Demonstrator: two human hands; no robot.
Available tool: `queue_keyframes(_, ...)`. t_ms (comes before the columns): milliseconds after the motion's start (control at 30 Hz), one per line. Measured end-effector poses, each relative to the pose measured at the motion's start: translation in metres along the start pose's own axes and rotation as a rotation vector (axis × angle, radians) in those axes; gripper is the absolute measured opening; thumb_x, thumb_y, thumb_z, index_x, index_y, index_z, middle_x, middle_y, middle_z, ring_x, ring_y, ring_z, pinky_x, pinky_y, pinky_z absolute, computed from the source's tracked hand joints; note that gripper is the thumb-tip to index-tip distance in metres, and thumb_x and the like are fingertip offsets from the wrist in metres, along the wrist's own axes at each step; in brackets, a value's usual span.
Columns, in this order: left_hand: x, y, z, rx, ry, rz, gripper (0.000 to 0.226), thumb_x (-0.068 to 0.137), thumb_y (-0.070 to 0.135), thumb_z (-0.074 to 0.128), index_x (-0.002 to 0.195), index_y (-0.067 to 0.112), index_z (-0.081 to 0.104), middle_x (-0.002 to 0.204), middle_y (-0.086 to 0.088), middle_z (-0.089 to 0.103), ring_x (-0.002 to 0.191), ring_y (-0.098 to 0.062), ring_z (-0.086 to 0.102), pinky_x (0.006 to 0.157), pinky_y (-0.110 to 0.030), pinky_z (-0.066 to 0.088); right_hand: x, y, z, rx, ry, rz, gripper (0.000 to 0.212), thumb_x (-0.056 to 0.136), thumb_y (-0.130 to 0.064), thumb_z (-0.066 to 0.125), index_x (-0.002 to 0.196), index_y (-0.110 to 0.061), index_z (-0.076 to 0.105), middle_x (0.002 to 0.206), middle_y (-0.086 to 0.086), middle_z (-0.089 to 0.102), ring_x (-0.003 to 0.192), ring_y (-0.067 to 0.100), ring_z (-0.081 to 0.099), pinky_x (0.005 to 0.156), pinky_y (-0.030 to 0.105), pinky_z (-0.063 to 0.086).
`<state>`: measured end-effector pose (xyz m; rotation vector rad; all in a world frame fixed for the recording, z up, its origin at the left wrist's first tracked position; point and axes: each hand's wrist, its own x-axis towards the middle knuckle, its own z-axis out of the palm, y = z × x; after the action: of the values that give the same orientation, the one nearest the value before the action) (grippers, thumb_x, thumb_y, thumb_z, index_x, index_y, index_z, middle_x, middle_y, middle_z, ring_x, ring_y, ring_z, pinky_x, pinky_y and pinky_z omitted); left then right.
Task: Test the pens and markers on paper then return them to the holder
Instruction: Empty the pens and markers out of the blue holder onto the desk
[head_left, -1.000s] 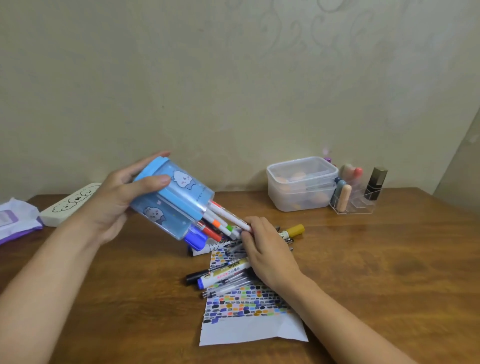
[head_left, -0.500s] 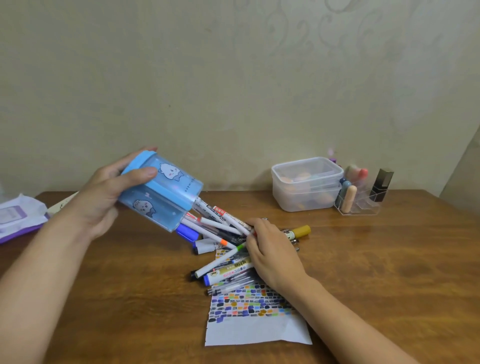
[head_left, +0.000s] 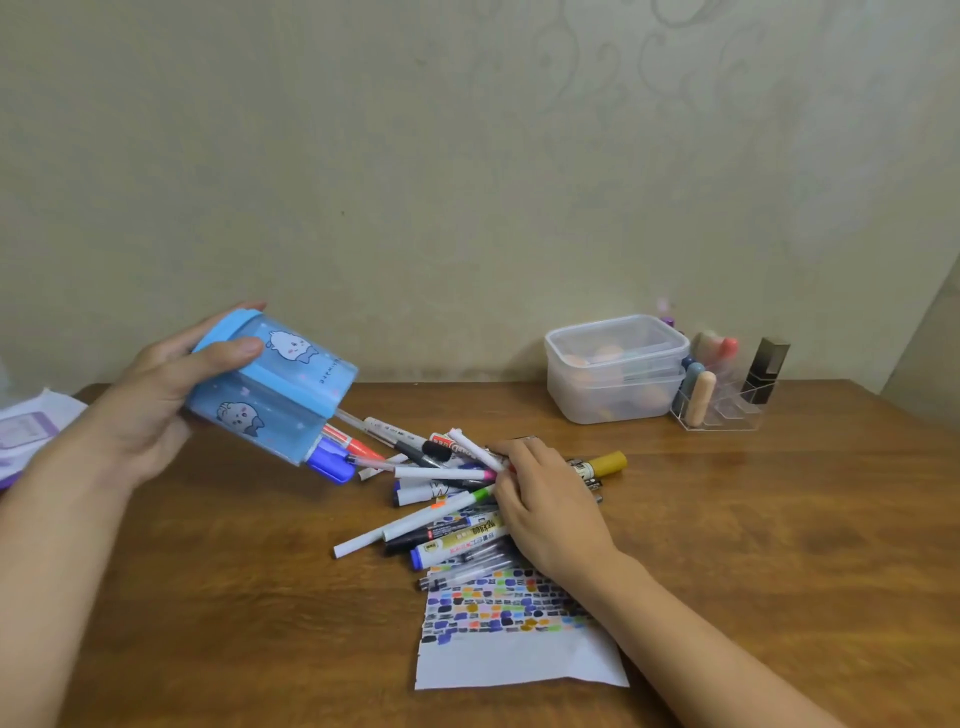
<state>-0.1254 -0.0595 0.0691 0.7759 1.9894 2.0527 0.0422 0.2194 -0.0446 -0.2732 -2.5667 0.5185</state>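
Wooden bench (head_left: 727, 545) is set against a pale wall. Tilted mouth-down, the blue holder (head_left: 270, 387) is gripped by the left hand (head_left: 150, 410), while the right hand (head_left: 545, 504) is laid with loosely bent fingers on the pile of pens and markers (head_left: 447, 499) lying on the far end of the paper (head_left: 519, 660). Judged from the tilt, pens could be rolled off the bench.

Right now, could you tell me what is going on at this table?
A person's left hand holds the blue pen holder tipped on its side above the wooden table, a few pens sticking out of its mouth. The right hand rests on the pile of pens and markers, which lies partly on the paper covered in colour swatches.
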Motion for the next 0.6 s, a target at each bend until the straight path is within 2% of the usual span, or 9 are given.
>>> queue_keyframes(100,0.0004,0.0016,-0.0034,-0.039,0.024,0.000,0.103,0.033,0.062,0.092,0.128,0.035,0.064,0.125,-0.002,0.069,0.103,-0.020,0.066,0.078,-0.029,0.055,0.0003,0.0008,0.0006,0.002,0.001,0.007,0.031,0.105,-0.029,0.041,0.131,-0.022,0.056,0.117,-0.005,0.057,0.103,0.013,0.052,0.090,0.034,0.047)
queue_keyframes(200,0.0017,0.0006,-0.0066,-0.065,0.026,0.001,0.102,0.036,0.060,0.092,0.130,0.033,0.063,0.132,-0.006,0.065,0.109,-0.024,0.063,0.086,-0.036,0.050,0.0008,0.0016,-0.0006,0.002,-0.006,0.013,0.032,0.105,-0.029,0.043,0.133,-0.024,0.056,0.122,-0.006,0.055,0.107,0.011,0.051,0.094,0.032,0.046)
queue_keyframes(333,-0.0002,0.0007,-0.0057,-0.047,0.012,0.006,0.103,0.035,0.062,0.091,0.130,0.036,0.063,0.127,-0.002,0.068,0.106,-0.020,0.065,0.075,-0.026,0.056,0.0014,0.0029,-0.0051,-0.002,-0.011,0.017,0.033,0.103,-0.028,0.047,0.133,-0.025,0.058,0.125,-0.006,0.055,0.110,0.012,0.050,0.097,0.031,0.043)
queue_keyframes(600,-0.0026,0.0097,-0.0097,-0.004,-0.028,0.081,0.101,0.038,0.062,0.091,0.132,0.037,0.061,0.122,0.004,0.069,0.104,-0.014,0.067,0.078,-0.022,0.056,0.0021,0.0022,-0.0075,-0.051,-0.013,0.022,0.033,0.099,-0.032,0.050,0.130,-0.028,0.058,0.122,-0.008,0.056,0.111,0.013,0.050,0.099,0.031,0.038)
